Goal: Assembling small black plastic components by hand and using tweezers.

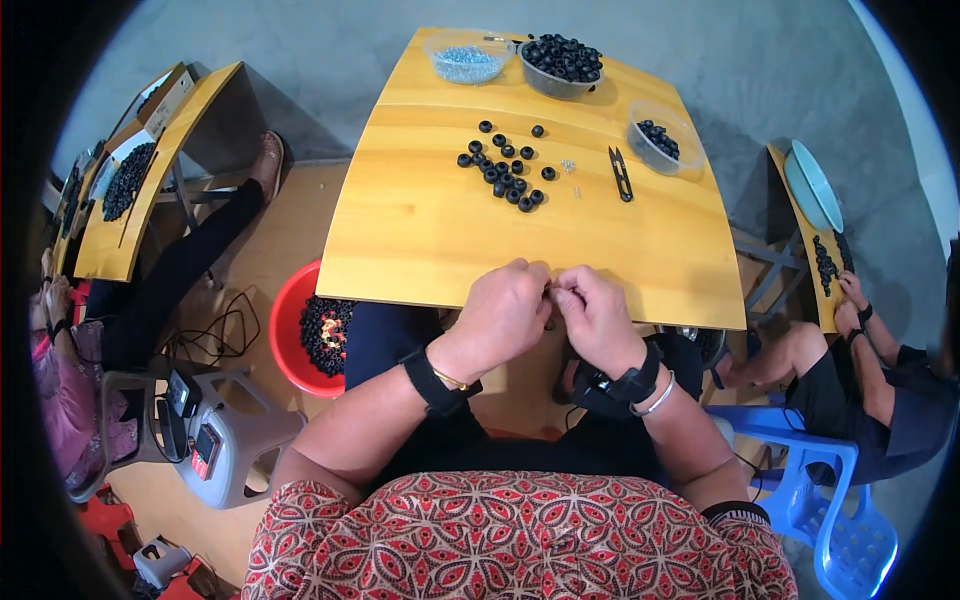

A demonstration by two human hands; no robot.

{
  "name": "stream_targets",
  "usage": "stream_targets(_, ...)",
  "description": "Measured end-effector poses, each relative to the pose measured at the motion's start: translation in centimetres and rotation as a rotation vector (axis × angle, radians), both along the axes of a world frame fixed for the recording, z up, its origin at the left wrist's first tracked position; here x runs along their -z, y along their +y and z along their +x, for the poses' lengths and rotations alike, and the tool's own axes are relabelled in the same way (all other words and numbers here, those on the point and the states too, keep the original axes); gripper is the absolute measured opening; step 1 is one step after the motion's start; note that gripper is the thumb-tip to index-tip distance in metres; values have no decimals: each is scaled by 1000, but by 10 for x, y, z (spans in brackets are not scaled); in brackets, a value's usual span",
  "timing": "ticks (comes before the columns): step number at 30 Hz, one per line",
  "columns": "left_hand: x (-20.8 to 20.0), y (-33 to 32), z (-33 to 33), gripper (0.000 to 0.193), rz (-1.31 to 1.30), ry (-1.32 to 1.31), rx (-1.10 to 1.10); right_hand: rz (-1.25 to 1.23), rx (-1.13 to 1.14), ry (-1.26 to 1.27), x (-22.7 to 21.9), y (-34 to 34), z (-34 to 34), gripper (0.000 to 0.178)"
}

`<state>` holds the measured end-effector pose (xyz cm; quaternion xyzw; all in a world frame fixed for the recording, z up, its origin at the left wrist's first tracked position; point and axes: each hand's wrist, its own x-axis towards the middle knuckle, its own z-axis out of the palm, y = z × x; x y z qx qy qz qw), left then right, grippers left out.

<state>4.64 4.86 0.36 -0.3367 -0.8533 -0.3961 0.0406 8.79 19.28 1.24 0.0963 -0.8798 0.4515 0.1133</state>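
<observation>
Grey-blue wall (300, 60) behind; before it one yellow wood-grain desk (420, 230), broad near edge toward the worker. Red basin (287, 340) lower down, just off the near left corner, black beads inside. Three clear bowls up top: one of pale blue bits (433, 58) at the far left corner, one heaped with black beads (560, 88) along the far edge to its right, a third, part-filled (692, 148), against the right edge. Left hand (505, 305) and right hand (598, 315) meet at the middle of the near edge. Thumb and fingers of each drawn together in a pinch, tips touching or nearly so; cannot tell what, if anything, is nipped between them. Dark snips (621, 175) lie toward the right edge, beside the third bowl, tips toward the far edge. Loose black beads (517, 167) sit in a loose cluster between far and near edges, left of the snips, well apart from both hands. Smallest: pale bits (568, 166) right of the cluster. Judgement on handling: pinch work this fine wants steady wrists, perhaps braced on the near edge, and fingertips well inside it, so that a slip lands on wood rather than floor. Round beads would likely roll if knocked; reach around the cluster, not through it. Pale bits look easy to sweep away with a sleeve or palm.
</observation>
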Motion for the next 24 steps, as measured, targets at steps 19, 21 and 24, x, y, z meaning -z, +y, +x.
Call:
stream_targets(19,-54,-46,35,29,1104,-1340,786,-411,-137,-124,-96,0,74,8)
stream_targets(21,-58,-47,41,31,1082,-1281,831,-367,-137,-89,-101,-1,80,7)
stream_targets(24,-67,-45,53,29,1109,-1282,696,-320,-143,-19,-105,-7,89,7)
